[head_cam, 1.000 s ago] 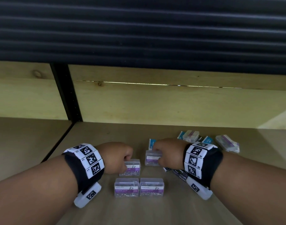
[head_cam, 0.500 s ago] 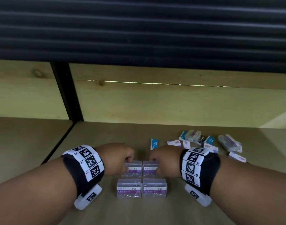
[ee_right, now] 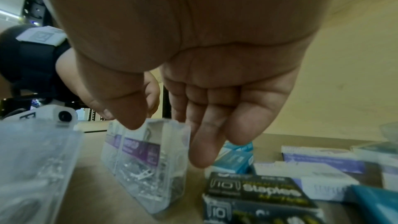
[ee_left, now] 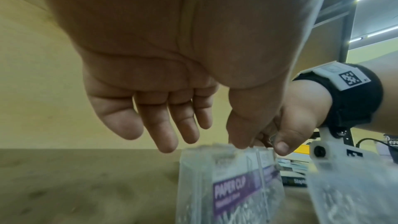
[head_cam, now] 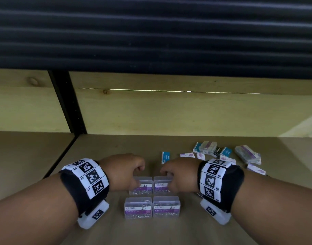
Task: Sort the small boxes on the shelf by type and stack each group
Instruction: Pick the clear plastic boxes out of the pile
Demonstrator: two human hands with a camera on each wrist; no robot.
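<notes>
Four clear paper clip boxes form a two-by-two block on the wooden shelf [head_cam: 102, 232]. The front pair [head_cam: 137, 207] [head_cam: 166, 206] lies free. My left hand [head_cam: 137, 177] hovers over the back-left box [head_cam: 142, 187]. In the left wrist view its thumb tip touches that box's [ee_left: 232, 185] top while the fingers [ee_left: 168, 139] hang straight beside it. My right hand [head_cam: 166, 179] is on the back-right box [head_cam: 161, 186]. The right wrist view shows the box [ee_right: 146, 159] pinched between the thumb at its near top edge and the fingers [ee_right: 202, 151] at its far side.
A loose pile of small boxes lies at the back right: teal staple boxes [head_cam: 226, 151], white-and-purple ones [head_cam: 226, 159], a clear box [head_cam: 248, 154]. One teal box [head_cam: 165, 156] stands alone behind my hands. A black staples box [ee_right: 254, 192] sits beside my right hand. A black post [head_cam: 68, 103] stands at left.
My right hand brought its paper clip box nearer and leftward, setting it beside the box under my left hand. Over the last half second both hands barely moved.
</notes>
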